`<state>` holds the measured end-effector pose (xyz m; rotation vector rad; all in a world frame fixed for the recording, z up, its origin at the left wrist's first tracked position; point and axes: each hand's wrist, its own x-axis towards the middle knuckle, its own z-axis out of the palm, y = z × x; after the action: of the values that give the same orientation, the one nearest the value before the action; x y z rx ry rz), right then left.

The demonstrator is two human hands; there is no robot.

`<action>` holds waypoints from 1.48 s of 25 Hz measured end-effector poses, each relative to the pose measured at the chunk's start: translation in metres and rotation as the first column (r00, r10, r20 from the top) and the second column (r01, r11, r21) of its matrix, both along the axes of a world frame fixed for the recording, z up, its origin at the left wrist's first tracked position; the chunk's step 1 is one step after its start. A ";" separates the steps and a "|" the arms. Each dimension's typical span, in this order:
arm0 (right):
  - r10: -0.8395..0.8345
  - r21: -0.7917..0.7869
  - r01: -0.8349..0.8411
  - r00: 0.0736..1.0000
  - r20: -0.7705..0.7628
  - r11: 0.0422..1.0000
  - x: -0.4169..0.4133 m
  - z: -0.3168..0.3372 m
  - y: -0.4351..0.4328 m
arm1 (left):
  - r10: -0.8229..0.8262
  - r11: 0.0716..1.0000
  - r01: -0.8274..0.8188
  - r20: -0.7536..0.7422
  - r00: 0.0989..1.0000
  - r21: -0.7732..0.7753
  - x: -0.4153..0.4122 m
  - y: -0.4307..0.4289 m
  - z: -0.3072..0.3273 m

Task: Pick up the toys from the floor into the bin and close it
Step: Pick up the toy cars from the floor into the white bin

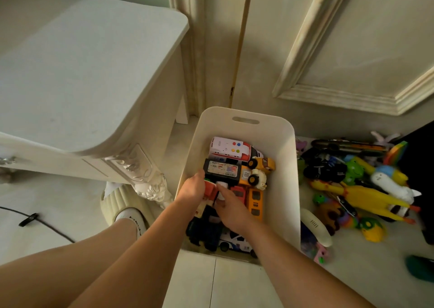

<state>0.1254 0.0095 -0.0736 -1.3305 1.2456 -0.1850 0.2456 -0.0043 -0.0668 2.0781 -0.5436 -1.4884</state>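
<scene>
An open white bin [285, 167] stands on the floor against the wall. Inside lie several toy vehicles: a white ambulance [231, 148], a black-topped truck [223, 170], a yellow digger [263, 164], an orange bus [255, 203] and a white police car [234, 241]. Both my hands are down in the bin. My left hand [192, 189] and my right hand [231, 210] together grip a red and white toy [211, 189], which they mostly hide. To the right of the bin, a pile of toys lies on the floor, among them a yellow rubber chicken [366, 198] and a green frog [353, 170].
A white carved table [89, 77] stands left of the bin, its leg close to the bin's left wall. A black cable [47, 223] runs across the floor at the left. My leg and socked foot [131, 218] are beside the table leg. A panelled wall is behind.
</scene>
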 end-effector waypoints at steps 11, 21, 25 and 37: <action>-0.729 -0.565 0.670 0.664 0.165 0.482 -0.132 0.040 -0.091 | -0.259 0.751 0.243 0.065 0.964 -0.614 -0.141 -0.069 0.071; -0.229 -0.323 0.082 0.864 -0.448 0.943 -0.197 -0.076 -0.155 | -0.594 0.638 0.658 0.288 0.751 -0.400 -0.195 -0.185 0.034; -0.347 -0.352 0.213 0.859 -0.378 0.911 -0.195 -0.088 -0.159 | -0.649 0.596 0.715 0.305 0.697 -0.364 -0.196 -0.206 0.027; -0.627 -0.182 0.699 0.707 0.328 0.692 -0.215 0.020 -0.226 | -0.603 0.689 0.528 0.012 0.798 -0.496 -0.181 -0.222 0.042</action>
<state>-0.0892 -0.2161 -0.0536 -0.9883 1.4847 -1.0709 0.0649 -0.2259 -0.0247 1.4401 -1.4418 -1.5964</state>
